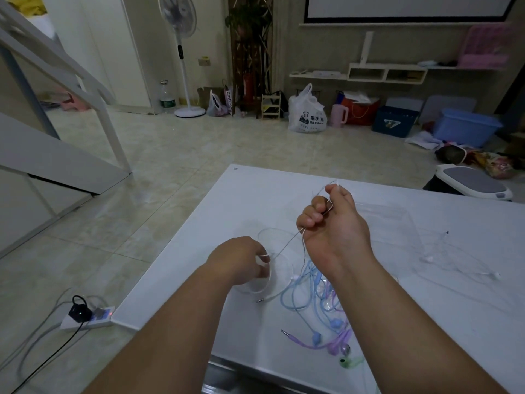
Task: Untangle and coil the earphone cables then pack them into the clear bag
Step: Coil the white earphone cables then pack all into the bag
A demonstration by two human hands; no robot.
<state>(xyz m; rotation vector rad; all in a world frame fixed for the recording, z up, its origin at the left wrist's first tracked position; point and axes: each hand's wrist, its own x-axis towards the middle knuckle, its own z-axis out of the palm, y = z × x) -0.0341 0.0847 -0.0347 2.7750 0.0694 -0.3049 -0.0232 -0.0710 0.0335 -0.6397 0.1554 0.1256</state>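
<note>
Mid-coil on the white earphone cable, bag not yet touched.
The left hand gripped white loops low over the table. The raised right hand pinched the same white cable. A blue-and-purple tangle lay nearer, the clear bag far right. Next, likely, another loop.

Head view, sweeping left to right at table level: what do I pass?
Power strip on the floor → left hand gripping the white cable → right hand pinching the same cable → loose white earphones. The blue and purple tangle overlaps the right hand, so it is left out.
</note>
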